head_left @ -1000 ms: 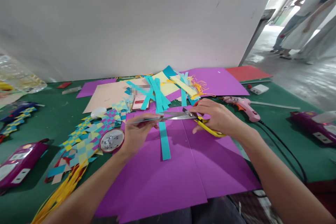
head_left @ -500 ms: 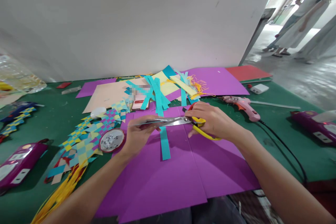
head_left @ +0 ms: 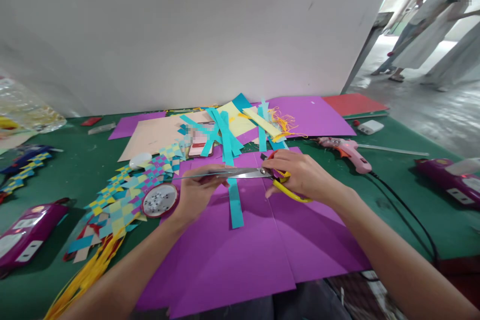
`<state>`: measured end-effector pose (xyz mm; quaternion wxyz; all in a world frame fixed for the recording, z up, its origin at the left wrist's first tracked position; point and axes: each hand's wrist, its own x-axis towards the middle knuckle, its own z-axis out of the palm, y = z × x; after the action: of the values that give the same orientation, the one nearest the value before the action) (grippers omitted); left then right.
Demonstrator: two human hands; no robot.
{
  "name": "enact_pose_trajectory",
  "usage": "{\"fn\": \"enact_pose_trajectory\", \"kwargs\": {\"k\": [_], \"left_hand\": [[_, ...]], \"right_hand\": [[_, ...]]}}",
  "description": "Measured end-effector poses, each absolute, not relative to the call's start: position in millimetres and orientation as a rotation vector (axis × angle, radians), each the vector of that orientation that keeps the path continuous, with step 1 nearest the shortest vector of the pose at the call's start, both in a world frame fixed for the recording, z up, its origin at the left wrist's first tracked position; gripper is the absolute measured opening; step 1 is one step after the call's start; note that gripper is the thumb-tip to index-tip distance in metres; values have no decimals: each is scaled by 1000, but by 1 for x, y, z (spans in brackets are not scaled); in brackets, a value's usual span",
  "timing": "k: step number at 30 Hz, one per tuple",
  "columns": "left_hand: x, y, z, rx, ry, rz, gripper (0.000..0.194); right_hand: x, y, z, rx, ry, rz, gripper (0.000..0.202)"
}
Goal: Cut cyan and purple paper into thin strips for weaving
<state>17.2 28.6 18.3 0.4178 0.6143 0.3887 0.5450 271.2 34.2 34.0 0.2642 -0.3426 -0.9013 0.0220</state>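
Note:
My right hand grips a pair of scissors by its yellow and red handles. The blades point left and look nearly closed, their tips reaching my left hand. Between its fingers, my left hand pinches a thin paper strip, seen almost edge-on as a fine turquoise line. Below the blades, a flat turquoise strip lies on large purple paper sheets. Just left of my left wrist is a round dish with small black-and-white pieces.
Woven paper pieces and yellow strands lie on the left. Turquoise strips and a phone are beyond my hands. A pink glue gun with a cord rests on the right. Persons stand far right.
My right hand and the scissors have shifted slightly left, and the handles have drawn a little closer. The pinched strip shows more clearly left of my left hand. Background persons have moved.

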Motion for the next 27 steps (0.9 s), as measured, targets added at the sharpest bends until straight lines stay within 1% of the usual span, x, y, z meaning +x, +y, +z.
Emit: {"fn": "enact_pose_trajectory", "kwargs": {"k": [5, 12, 17, 25, 27], "left_hand": [[17, 28, 18, 1570, 1008, 1360, 8], [18, 28, 21, 1574, 985, 1362, 5], [18, 28, 20, 1576, 935, 1369, 10], [19, 28, 22, 1573, 984, 1340, 2], [19, 28, 24, 1580, 995, 1317, 4]], "right_hand": [[271, 33, 34, -930, -2428, 29, 49], [272, 33, 35, -921, -2407, 18, 39], [273, 32, 36, -942, -2416, 42, 41], [275, 31, 37, -1012, -2408, 12, 31], [277, 31, 37, -1019, -2406, 1, 31]]}}
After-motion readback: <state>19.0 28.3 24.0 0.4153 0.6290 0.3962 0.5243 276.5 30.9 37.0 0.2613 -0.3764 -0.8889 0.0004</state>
